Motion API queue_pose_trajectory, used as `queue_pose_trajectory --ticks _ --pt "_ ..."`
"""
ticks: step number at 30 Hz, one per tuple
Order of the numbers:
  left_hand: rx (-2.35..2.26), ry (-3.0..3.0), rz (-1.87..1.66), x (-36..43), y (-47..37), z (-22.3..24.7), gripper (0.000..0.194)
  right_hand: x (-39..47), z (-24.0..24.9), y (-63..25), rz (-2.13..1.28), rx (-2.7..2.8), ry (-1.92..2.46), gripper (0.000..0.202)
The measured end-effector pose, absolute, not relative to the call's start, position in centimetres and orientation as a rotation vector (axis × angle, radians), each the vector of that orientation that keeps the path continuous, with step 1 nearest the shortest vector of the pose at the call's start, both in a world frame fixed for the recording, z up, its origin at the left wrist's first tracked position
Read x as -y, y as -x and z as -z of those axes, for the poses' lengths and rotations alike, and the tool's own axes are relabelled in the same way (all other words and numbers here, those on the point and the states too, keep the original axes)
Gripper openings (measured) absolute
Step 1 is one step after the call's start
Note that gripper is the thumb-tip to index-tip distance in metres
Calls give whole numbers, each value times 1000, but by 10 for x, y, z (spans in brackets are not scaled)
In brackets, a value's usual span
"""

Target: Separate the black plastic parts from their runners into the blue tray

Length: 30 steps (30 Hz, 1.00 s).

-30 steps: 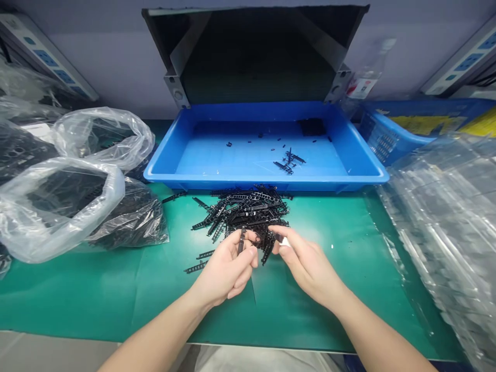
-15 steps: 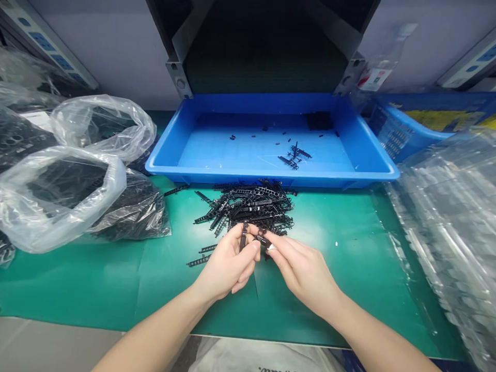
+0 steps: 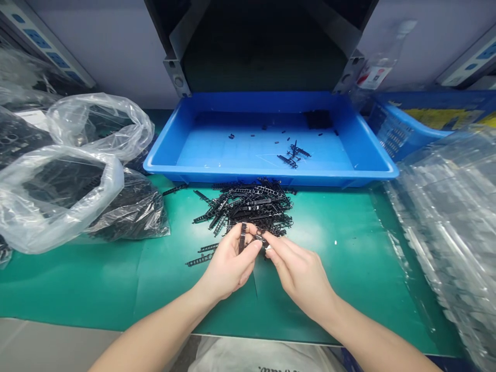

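My left hand (image 3: pixel 231 263) is closed around a black plastic strip (image 3: pixel 242 237), which stands up between its fingers. Between both hands sits a second small black plastic part (image 3: pixel 262 239), pinched by the fingertips of my right hand (image 3: pixel 296 261) and touching the left thumb and fingers. Its exact shape is partly covered by fingers. A small white spot shows at my right thumb tip. Just beyond the hands lies a heap of black plastic strips (image 3: pixel 256 204) with holes along them. Two loose strips (image 3: pixel 199 259) rest left of my left hand.
A blue tray (image 3: pixel 271 174) behind the heap holds several small black pieces. Clear plastic bags (image 3: pixel 132 206) with black parts stand at left. Stacked clear plastic trays (image 3: pixel 445 222) and a blue basket (image 3: pixel 414 126) are at right. A bottle (image 3: pixel 382 67) stands behind.
The strip in my left hand has turned slightly more upright. The part between the hands has shifted slightly, with both hands still together in nearly the same place.
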<state>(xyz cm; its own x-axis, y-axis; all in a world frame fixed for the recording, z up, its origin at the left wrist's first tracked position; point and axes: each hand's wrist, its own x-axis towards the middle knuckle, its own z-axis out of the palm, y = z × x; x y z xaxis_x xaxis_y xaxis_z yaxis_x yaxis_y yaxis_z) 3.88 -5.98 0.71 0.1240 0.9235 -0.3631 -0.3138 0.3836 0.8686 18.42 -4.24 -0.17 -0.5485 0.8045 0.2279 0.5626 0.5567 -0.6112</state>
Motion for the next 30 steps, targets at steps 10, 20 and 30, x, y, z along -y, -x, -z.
queue_pose_trajectory --ticks 10,20,30 --pt "-1058 -755 -987 60 -38 -7 21 34 5 -188 -774 2276 1035 35" --pt "-1628 -1123 -1228 50 -6 -17 14 13 -6 -207 -717 2106 1267 32" --pt "-1844 -2031 -579 49 -5 4 13 14 0 -199 -944 2034 1260 22"
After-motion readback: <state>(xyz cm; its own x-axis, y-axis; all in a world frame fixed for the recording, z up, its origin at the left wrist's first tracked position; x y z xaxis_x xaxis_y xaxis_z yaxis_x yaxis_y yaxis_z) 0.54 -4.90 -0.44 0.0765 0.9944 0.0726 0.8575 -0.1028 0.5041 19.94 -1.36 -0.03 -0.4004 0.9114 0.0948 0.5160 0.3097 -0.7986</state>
